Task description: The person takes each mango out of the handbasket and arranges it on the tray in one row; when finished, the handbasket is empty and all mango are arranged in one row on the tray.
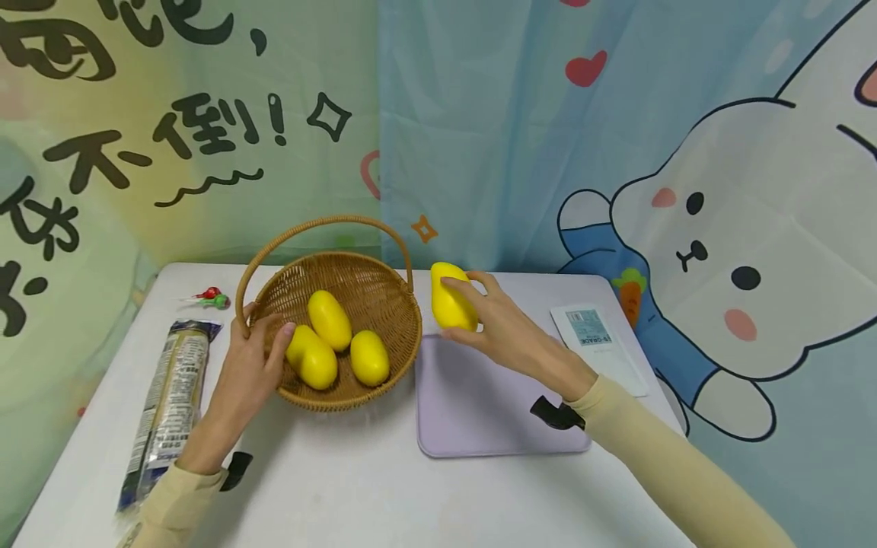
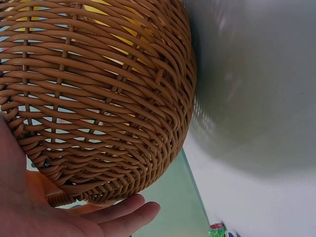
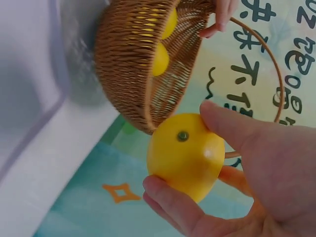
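A brown wicker basket (image 1: 400, 335) with a tall hooped handle stands at the back of the table, three yellow mangoes (image 1: 330, 320) lying inside it. My left hand (image 1: 255, 364) grips its left rim near the foot of the handle, thumb on the inner side. In the left wrist view, fingers (image 2: 131, 217) reach along the outside of the weave. My right hand (image 1: 510, 331) pinches another yellow mango (image 1: 452, 298) between thumb and fingers, just right of the basket and above the table. The green stem end of this mango (image 3: 185, 153) shows in the right wrist view.
A lilac mat (image 1: 479, 411) lies under my right forearm. Farther right is a white packet (image 1: 599, 342) with a label. On the left are a long plastic-wrapped package (image 1: 171, 403) and red and green lollipops (image 1: 214, 298). A printed curtain (image 1: 466, 137) hangs behind the table.
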`<state>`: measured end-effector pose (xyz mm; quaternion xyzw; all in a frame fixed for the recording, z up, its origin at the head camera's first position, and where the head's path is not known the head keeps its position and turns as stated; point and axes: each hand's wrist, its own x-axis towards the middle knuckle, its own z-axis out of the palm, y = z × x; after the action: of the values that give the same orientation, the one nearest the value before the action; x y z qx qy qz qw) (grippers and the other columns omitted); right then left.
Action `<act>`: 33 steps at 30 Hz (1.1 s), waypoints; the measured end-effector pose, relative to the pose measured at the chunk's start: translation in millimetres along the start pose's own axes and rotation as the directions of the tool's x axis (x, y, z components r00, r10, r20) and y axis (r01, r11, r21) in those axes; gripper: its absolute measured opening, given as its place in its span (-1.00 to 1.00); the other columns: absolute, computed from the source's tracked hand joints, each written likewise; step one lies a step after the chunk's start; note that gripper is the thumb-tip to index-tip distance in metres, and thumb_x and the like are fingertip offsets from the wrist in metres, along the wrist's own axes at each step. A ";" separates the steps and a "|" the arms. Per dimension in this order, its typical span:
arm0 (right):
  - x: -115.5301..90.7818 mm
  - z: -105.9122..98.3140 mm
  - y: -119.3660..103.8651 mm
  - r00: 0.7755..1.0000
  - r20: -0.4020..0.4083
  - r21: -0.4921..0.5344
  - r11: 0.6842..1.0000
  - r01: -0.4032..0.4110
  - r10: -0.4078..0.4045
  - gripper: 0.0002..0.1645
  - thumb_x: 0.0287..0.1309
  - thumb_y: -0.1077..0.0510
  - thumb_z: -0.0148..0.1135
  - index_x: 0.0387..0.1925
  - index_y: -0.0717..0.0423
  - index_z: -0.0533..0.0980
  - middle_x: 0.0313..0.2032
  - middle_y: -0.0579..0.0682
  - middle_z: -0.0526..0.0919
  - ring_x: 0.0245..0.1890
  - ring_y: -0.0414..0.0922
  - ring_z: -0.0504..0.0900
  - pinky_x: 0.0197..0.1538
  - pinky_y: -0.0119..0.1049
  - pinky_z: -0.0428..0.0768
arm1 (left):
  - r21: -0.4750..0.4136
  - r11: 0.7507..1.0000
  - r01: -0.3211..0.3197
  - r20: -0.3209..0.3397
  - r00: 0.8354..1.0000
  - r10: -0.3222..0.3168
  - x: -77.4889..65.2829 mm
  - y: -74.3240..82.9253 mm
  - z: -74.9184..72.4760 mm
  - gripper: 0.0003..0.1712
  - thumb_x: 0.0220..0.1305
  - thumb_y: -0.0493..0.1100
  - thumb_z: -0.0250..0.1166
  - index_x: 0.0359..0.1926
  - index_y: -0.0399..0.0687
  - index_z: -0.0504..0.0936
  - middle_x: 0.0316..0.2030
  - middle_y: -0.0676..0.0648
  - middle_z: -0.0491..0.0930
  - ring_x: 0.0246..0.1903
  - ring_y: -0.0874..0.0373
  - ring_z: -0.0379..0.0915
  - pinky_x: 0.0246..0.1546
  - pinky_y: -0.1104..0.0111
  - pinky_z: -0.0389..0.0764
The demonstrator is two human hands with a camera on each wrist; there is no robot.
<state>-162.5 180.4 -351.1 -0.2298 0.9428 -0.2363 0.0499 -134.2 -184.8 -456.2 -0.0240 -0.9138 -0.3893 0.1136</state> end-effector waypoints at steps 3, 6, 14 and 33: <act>-2.3 8.1 9.2 0.999 -0.021 -0.010 0.999 -0.038 0.037 -0.13 0.30 -0.11 0.36 0.53 -0.10 0.20 0.49 0.31 0.09 0.09 0.13 0.58 0.10 -0.04 0.65 | 0.000 1.000 -0.001 -0.007 1.000 0.001 2.2 -0.3 -0.1 -0.31 0.58 0.18 -0.02 0.32 -0.35 0.45 0.48 -0.50 0.00 0.26 -0.51 0.30 0.16 -0.34 0.40; -6.3 22.7 17.1 0.997 -0.013 -0.009 0.997 -0.078 0.078 -0.11 0.29 -0.13 0.37 0.53 -0.10 0.20 0.48 0.32 0.12 0.09 0.15 0.57 0.12 -0.01 0.64 | 0.007 1.000 0.009 -0.004 1.000 -0.009 -1.5 -3.4 0.6 -0.30 0.58 0.19 -0.03 0.33 -0.35 0.44 0.49 -0.48 -0.01 0.21 -0.48 0.36 0.13 -0.32 0.43; -14.6 57.6 32.1 0.988 0.029 0.049 0.987 -0.155 0.154 -0.08 0.24 -0.18 0.39 0.52 -0.12 0.21 0.44 0.32 0.17 0.13 0.15 0.53 0.13 0.03 0.59 | 0.017 1.000 0.024 -0.001 1.000 -0.024 0.1 -4.1 0.8 -0.26 0.58 0.22 -0.06 0.36 -0.34 0.40 0.52 -0.42 -0.03 0.06 -0.39 0.52 0.05 -0.24 0.52; -26.7 119.8 43.3 0.978 0.042 0.012 0.978 -0.207 0.206 -0.07 0.18 -0.13 0.46 0.48 -0.05 0.27 0.39 0.37 0.24 -0.06 0.12 0.59 -0.01 0.01 0.65 | 0.010 0.999 0.032 0.004 0.999 -0.032 3.1 -7.5 3.4 -0.23 0.57 0.26 -0.09 0.39 -0.31 0.38 0.52 -0.44 -0.01 0.20 -0.47 0.40 0.16 -0.27 0.45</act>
<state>-132.2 175.9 -477.6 -0.1350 0.9584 -0.2329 0.0953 -138.9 -187.8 -463.1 -0.0097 -0.9162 -0.3864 0.1057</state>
